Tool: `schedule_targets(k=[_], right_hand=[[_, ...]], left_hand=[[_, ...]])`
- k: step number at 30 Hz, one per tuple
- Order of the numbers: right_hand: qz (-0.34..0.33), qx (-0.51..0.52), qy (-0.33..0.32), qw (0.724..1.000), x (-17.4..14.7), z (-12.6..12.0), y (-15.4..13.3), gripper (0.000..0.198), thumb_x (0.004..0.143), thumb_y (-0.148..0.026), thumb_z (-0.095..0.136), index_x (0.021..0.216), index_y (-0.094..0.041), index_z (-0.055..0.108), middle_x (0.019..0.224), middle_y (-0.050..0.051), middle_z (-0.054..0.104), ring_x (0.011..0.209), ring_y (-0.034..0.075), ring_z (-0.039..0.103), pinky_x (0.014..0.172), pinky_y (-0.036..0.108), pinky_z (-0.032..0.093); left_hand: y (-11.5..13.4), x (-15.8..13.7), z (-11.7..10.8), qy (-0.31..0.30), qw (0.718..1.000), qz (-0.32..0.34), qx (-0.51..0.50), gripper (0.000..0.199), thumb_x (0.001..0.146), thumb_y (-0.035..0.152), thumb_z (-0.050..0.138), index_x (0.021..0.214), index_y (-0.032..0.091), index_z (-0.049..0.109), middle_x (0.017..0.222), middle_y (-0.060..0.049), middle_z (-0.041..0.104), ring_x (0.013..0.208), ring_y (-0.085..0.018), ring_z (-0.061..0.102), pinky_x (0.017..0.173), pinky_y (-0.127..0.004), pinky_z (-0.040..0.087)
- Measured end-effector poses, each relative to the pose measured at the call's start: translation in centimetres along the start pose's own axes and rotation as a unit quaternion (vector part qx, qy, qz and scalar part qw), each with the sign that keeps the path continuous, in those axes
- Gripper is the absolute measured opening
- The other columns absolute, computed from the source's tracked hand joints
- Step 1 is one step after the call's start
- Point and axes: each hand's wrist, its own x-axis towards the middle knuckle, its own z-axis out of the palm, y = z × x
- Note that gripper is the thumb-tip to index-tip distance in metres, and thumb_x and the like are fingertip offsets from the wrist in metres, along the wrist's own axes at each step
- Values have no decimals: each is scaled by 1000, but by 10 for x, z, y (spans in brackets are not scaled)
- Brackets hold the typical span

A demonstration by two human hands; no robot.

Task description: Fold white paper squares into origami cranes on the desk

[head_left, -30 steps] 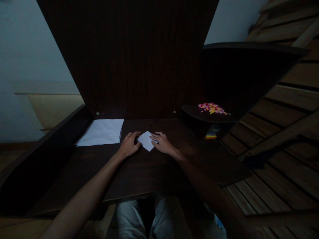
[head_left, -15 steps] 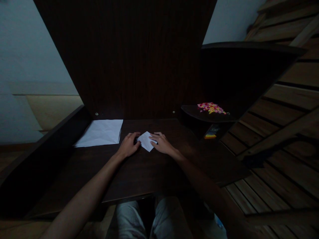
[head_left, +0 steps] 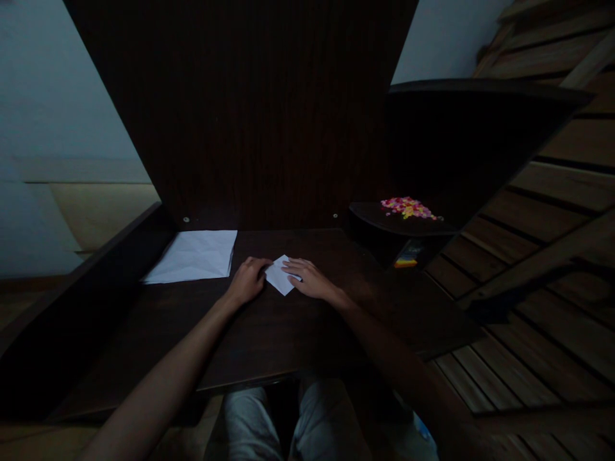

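On the far left, a wall is showing beyond the desk. White sheets are lying stacked near the desk's back left, slightly out of line. Right of them, the left hand is resting by the left corner of the paper, its fingers bending inward at the edge; I cannot tell whether they are pinching it. The paper is lying on the desk between both hands, small, white and diamond-shaped, one corner pointing toward the person. The right hand is lying over its right part, fingers spreading loosely, pressing rather than grasping. Farther right, a shelf is holding pink, red and yellow bits. Wooden slats are filling the far right.
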Motion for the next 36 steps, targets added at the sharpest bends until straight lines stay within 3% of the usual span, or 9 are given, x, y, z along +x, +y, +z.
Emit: schedule_targets(k=[12, 22, 36], right_hand=[[-3, 5, -15, 1000, -1, -1, 0, 38, 93, -23, 47, 129, -26, 58, 141, 6, 50, 133, 23, 40, 108, 46, 33], [16, 14, -19, 1000, -1, -3, -4, 39, 91, -26, 51, 130, -25, 58, 142, 6, 49, 133, 25, 39, 109, 48, 31], [-13, 22, -41, 999, -1, -4, -3, 36, 92, -27, 51, 127, -27, 60, 142, 4, 49, 134, 25, 38, 109, 47, 30]], left_hand=[[2, 2, -4, -12, 1000, -25, -1, 37, 77, 14, 41, 98, 19, 71, 107, -6, 70, 106, -25, 59, 99, -44, 45], [-2, 3, -5, 7, 997, -54, -63, 40, 76, 11, 43, 105, 20, 69, 112, -4, 70, 107, -22, 61, 101, -40, 45], [-3, 2, -3, -14, 1000, 3, -10, 31, 78, 12, 44, 93, 21, 69, 106, -5, 68, 103, -23, 57, 96, -41, 44]])
